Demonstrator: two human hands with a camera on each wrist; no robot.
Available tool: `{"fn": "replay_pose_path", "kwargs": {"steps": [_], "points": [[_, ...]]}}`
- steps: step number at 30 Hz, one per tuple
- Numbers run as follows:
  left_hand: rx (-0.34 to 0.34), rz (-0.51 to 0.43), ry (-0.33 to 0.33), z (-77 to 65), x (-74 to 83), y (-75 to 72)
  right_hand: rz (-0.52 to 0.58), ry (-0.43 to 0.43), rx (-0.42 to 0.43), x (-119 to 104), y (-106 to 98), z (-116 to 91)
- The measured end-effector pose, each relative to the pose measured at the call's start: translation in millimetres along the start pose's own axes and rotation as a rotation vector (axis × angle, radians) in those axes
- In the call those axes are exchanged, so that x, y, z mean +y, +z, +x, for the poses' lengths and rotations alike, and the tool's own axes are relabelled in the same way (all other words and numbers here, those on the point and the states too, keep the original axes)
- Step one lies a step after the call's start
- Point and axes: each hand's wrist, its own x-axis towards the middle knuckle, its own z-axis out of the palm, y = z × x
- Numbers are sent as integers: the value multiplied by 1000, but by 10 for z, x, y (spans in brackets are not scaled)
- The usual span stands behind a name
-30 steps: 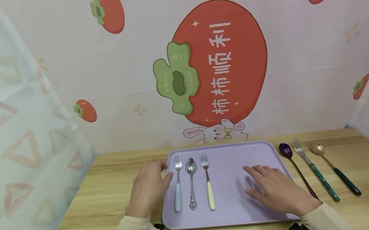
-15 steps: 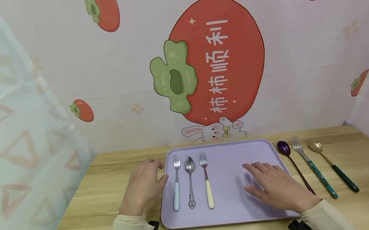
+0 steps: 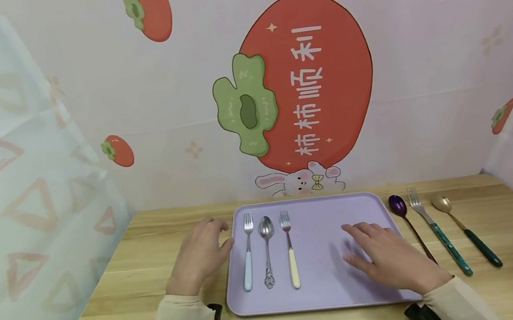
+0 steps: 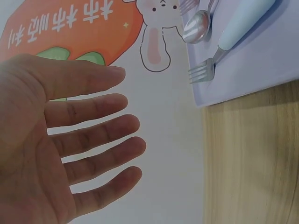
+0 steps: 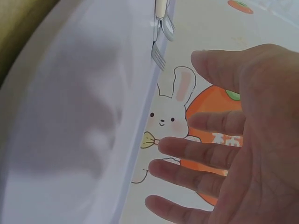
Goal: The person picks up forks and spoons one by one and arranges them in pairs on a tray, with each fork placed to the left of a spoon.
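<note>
On a lilac tray point(image 3: 326, 283) lie a fork with a light blue handle point(image 3: 248, 270), an ornate silver spoon point(image 3: 266, 248) and a fork with a cream handle point(image 3: 293, 266). My left hand point(image 3: 199, 255) hovers by the tray's left edge, nearest the blue-handled fork, its fingers spread and holding nothing in the left wrist view. Over the right part of the tray is my right hand point(image 3: 390, 256), palm down with relaxed, separated fingers and nothing in them. Its shadow falls on the tray surface in the right wrist view.
Right of the tray on the wooden table point(image 3: 125, 315) lie a purple spoon point(image 3: 398, 206), a fork with a green handle point(image 3: 449, 247) and a gold spoon with a dark green handle point(image 3: 482, 247). A printed cloth backdrop point(image 3: 166, 96) with persimmons rises behind the table.
My left hand has drifted slightly left, away from the tray's edge. The right hand keeps nearly the same place over the tray, and the cutlery lies as before.
</note>
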Motion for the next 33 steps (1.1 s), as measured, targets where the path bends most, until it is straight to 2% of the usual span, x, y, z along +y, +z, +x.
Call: {"fn": "replay_pose_path", "kwargs": {"steps": [7,13,24,28,33], "points": [[5,-11,3,18,67,20,-6,6,23,37,-71,-3],[1,-33,-12,24,103,27,-41,-31,66,81,-159,72],[-10,-49,-38,4,118,48,-96,-35,52,88,-414,190],[-14,-53,-39,4,120,42,-90,-1,38,178,-451,185],[-16,-54,-27,11,120,38,-57,44,15,418,-492,140]]}}
